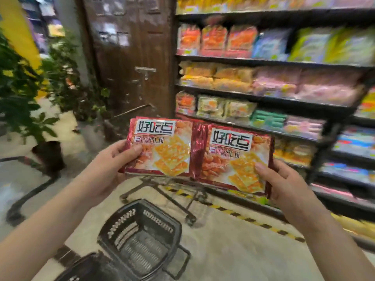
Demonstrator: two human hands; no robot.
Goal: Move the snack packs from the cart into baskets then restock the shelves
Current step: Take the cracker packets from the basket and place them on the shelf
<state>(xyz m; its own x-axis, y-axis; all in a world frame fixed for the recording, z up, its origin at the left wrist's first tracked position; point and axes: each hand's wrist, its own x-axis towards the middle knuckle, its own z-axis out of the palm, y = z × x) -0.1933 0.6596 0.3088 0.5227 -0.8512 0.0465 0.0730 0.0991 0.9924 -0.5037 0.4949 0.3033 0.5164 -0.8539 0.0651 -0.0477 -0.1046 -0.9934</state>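
Above the empty black basket [121,224] on the floor, left hand [113,159] grips left cracker pack [160,147], right hand [284,183] grips right cracker pack [233,159], fingers [134,149] curled round outer edges; probably best laid flat in, not dropped.

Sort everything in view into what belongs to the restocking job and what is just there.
Job: left hand gripping left snack pack; right hand gripping right snack pack; black basket; cart frame; shelves.
Just there: potted plants; wooden door; striped floor tape.
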